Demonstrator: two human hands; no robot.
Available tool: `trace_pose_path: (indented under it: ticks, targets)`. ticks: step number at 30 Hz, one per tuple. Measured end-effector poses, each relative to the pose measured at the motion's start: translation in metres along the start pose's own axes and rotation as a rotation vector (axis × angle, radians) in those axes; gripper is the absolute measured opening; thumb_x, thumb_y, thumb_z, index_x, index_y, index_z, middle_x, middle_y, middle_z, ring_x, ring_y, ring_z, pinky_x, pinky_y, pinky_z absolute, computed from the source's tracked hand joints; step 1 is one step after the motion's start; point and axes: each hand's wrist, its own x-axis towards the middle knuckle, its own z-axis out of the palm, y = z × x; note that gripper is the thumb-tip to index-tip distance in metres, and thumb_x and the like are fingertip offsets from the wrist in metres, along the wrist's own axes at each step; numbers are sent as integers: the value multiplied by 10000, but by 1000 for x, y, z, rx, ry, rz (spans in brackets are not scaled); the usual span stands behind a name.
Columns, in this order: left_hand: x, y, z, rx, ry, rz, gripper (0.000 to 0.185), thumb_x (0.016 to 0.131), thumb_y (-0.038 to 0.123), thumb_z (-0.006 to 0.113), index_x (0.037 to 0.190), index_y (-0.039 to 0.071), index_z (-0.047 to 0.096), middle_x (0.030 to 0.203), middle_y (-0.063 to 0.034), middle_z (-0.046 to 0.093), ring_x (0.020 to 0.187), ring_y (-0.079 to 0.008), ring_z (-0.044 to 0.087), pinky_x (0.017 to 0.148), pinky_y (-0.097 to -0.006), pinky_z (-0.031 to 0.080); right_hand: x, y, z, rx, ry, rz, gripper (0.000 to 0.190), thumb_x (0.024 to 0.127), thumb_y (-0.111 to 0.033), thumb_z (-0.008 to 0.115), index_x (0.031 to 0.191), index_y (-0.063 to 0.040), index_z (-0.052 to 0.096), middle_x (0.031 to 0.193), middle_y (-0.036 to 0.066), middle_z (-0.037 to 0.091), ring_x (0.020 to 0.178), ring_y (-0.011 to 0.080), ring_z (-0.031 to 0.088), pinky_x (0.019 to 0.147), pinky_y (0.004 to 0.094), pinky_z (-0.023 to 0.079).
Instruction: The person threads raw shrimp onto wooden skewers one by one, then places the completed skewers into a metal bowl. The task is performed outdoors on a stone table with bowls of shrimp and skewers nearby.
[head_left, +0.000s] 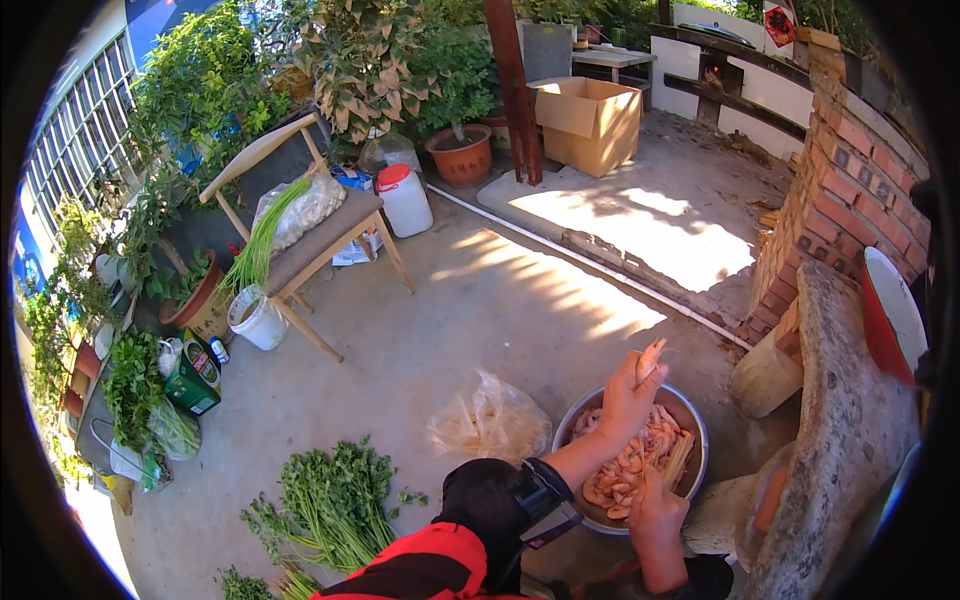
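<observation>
My left hand (627, 397) is raised over the far side of a metal basin (703, 457), pinching a pinkish shrimp (649, 360) between thumb and fingers. Many more shrimp (616, 480) fill the basin. A bundle of thin wooden skewers (679, 459) lies on them at the right side. My right hand (657, 514) is over the near rim, its fingers curled close to the shrimp and skewers. Whether it grips a skewer is not clear. Left of the basin, a clear plastic bag (491, 420) holds more skewers on the concrete floor.
Leafy green herbs (330, 502) lie on the floor at lower left. A rough stone slab (814, 420) and a brick wall (847, 172) stand close on the right. Farther off are a chair (322, 232), a white bucket (259, 319), a white pipe (585, 259) and a cardboard box (592, 127).
</observation>
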Motion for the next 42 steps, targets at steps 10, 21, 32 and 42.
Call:
trace_pose_path:
  ticks: [10, 21, 32, 42]
  targets:
    - [8, 22, -4, -905, 119, -724, 433, 932, 545, 433, 749, 155, 385, 585, 31, 322, 439, -88, 296, 377, -238, 252, 6, -1, -13, 294, -22, 114, 171, 835, -46, 555, 997, 7, 565, 639, 188, 582, 572, 354, 601, 499, 431, 460]
    - [0, 25, 7, -820, 139, -715, 504, 910, 614, 395, 727, 145, 361, 558, 30, 299, 400, -92, 265, 349, -244, 214, -1, -1, -13, 350, 57, 125, 115, 766, -26, 576, 873, -29, 535, 642, 124, 578, 548, 303, 588, 490, 393, 463]
    - [-10, 32, 11, -814, 79, -712, 499, 929, 599, 358, 716, 147, 358, 537, 33, 298, 382, -89, 255, 344, -242, 210, -3, 5, -11, 345, 42, 86, 47, 808, -29, 552, 834, -32, 513, 608, 145, 546, 530, 327, 575, 480, 409, 445]
    - [-13, 33, 20, -796, 94, -710, 458, 934, 564, 397, 776, 134, 408, 591, 5, 362, 456, -124, 333, 415, -273, 305, 7, 12, -4, 168, 80, 87, 54, 795, -59, 566, 798, -46, 514, 614, 108, 562, 522, 267, 588, 465, 364, 455]
